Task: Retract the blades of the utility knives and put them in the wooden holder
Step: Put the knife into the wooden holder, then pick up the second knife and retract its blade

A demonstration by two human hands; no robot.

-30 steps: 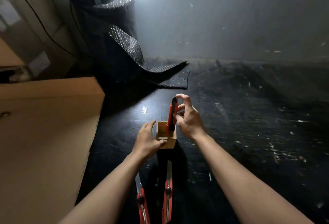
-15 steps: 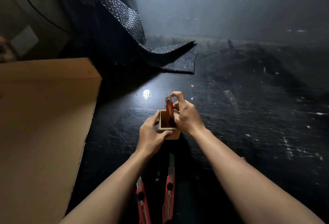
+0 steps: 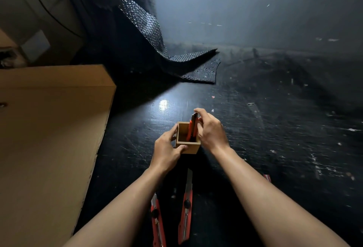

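A small square wooden holder [image 3: 190, 149] stands on the black table. My left hand [image 3: 166, 149] grips its left side. A red utility knife [image 3: 192, 129] stands in the holder against its right wall, its top sticking out. My right hand [image 3: 210, 131] pinches that top end with thumb and forefinger. Two more red utility knives lie between my forearms near the table's front: one on the left [image 3: 157, 221] and one in the middle [image 3: 186, 207] with its blade extended. A red tip of another knife [image 3: 267, 177] peeks out behind my right forearm.
A large cardboard box [image 3: 49, 138] stands along the left. A roll of black bubble sheet [image 3: 157, 36] unrolls onto the table at the back. The scratched black table [image 3: 275, 129] stretches to the right, with a dark wall behind.
My right hand has lowered the red knife into the wooden holder, from well above it to deep inside. My left hand has closed more firmly around the holder.
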